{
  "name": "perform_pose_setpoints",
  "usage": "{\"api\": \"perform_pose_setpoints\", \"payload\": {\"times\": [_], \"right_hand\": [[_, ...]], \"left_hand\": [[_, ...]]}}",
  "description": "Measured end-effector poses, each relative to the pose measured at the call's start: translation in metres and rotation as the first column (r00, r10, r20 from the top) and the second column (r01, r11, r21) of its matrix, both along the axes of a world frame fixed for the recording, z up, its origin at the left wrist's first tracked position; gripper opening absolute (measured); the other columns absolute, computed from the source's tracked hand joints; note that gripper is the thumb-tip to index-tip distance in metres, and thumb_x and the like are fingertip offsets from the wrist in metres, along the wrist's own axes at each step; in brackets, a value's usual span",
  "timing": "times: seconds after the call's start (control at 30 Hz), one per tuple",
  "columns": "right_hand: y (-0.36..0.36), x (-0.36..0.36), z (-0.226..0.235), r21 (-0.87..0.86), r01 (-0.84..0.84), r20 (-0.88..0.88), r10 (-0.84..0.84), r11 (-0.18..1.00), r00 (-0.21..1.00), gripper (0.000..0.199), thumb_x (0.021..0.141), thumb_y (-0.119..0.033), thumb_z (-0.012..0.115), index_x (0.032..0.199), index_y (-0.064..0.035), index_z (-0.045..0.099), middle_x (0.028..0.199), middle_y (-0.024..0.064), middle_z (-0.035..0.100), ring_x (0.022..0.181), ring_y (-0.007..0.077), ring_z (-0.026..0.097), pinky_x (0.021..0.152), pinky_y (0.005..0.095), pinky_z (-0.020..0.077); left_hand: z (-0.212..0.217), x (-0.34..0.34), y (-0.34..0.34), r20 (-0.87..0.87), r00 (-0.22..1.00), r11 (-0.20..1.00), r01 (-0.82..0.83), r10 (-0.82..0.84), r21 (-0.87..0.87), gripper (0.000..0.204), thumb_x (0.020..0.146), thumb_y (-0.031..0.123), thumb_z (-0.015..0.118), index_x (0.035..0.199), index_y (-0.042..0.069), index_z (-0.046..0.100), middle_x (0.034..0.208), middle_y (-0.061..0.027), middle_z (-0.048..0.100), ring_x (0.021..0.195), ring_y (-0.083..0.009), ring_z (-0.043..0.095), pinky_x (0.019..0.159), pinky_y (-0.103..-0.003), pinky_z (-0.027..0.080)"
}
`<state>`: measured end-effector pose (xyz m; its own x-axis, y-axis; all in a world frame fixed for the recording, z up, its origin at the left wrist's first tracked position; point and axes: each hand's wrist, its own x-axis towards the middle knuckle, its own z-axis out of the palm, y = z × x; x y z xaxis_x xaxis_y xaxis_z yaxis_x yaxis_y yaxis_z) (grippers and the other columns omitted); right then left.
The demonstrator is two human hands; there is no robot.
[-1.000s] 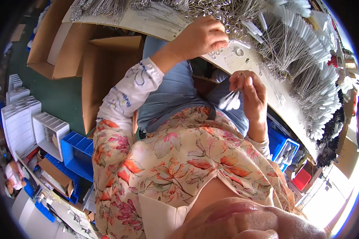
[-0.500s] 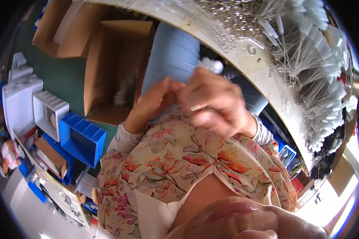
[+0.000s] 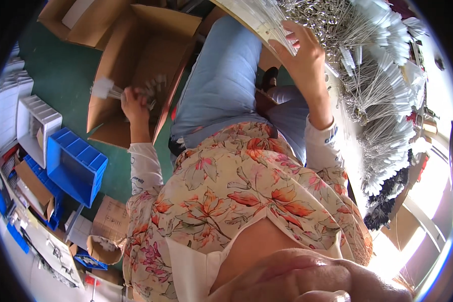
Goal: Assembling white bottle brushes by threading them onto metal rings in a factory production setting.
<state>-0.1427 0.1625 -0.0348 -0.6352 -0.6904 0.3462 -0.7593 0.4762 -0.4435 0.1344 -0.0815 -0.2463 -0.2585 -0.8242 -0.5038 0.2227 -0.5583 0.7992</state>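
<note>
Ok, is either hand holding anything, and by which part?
The left hand grips a blurred bunch of white-tipped wires, apparently around the middle. The right hand, spread open, shows no clear hold.

The held bundle is noted as white-tipped; the shirt is floral-patterned, orange and pink on cream — jeans recorded as blue, carton as brown.
</note>
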Motion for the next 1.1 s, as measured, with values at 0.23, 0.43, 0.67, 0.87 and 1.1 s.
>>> {"api": "perform_pose_setpoints", "payload": {"times": [0.23, 0.43, 0.67, 0.87, 1.1], "right_hand": [[0.004, -0.023, 0.002, 0.265, 0.207, -0.257, -0.138, 0.942, 0.957, 0.047, 0.062, -0.025, 0.071, 0.103, -0.0048, 0.057, 0.099, 0.0146, 0.058, 0.099, 0.0315, 0.053, 0.086, 0.0411, 0.0436], [0.006, -0.027, 0.012, 0.377, 0.216, -0.304, -0.1, 0.9, 0.947, 0.041, 0.062, -0.021, 0.069, 0.097, -0.0031, 0.058, 0.097, 0.0139, 0.057, 0.095, 0.0326, 0.054, 0.085, 0.0404, 0.0452], [0.002, -0.026, 0.008, 0.461, 0.119, -0.185, -0.036, 0.879, 0.982, 0.026, 0.063, -0.017, 0.067, 0.082, -0.0019, 0.06, 0.089, 0.0131, 0.057, 0.087, 0.031, 0.057, 0.075, 0.0413, 0.0484], [-0.015, -0.003, 0.013, 0.36, 0.102, -0.267, -0.002, 0.927, 0.964, 0.014, 0.06, -0.013, 0.066, 0.07, -0.0049, 0.061, 0.077, 0.0096, 0.059, 0.077, 0.0261, 0.061, 0.072, 0.0373, 0.0478], [-0.008, 0.012, 0.01, 0.381, 0.091, -0.224, -0.004, 0.92, 0.975, 0.009, 0.061, -0.009, 0.064, 0.068, -0.0071, 0.06, 0.072, 0.007, 0.058, 0.073, 0.0224, 0.061, 0.069, 0.0337, 0.047]], "left_hand": [[-0.199, 0.113, -0.006, 0.495, 0.845, 0.978, -0.148, 0.202, -0.147, 0.038, 0.088, 0.034, 0.055, 0.101, -0.001, 0.056, 0.083, -0.0147, 0.061, 0.072, -0.0236, 0.059, 0.059, -0.037, 0.05], [-0.189, 0.115, 0.008, 0.941, 0.331, 0.991, 0.131, -0.074, 0.032, 0.043, 0.089, 0.034, 0.055, 0.109, -0.005, 0.055, 0.092, -0.0156, 0.063, 0.082, -0.0251, 0.062, 0.077, -0.04, 0.05], [0.11, -0.082, 0.074, -0.148, 0.768, 0.779, 0.593, -0.623, -0.204, 0.032, 0.093, 0.02, 0.051, 0.113, -0.005, 0.052, 0.106, -0.0145, 0.058, 0.099, -0.0229, 0.058, 0.091, -0.035, 0.045], [0.158, -0.16, 0.126, -0.502, 0.535, 0.597, 0.801, -0.679, 0.046, 0.029, 0.092, 0.022, 0.052, 0.107, -0.003, 0.054, 0.103, -0.0133, 0.059, 0.104, -0.0229, 0.055, 0.1, -0.037, 0.038], [0.177, -0.186, 0.134, -0.583, 0.622, 0.625, 0.745, -0.523, 0.233, 0.014, 0.088, 0.019, 0.06, 0.091, 0.006, 0.058, 0.089, -0.0018, 0.061, 0.088, -0.0128, 0.056, 0.085, -0.032, 0.042]]}}
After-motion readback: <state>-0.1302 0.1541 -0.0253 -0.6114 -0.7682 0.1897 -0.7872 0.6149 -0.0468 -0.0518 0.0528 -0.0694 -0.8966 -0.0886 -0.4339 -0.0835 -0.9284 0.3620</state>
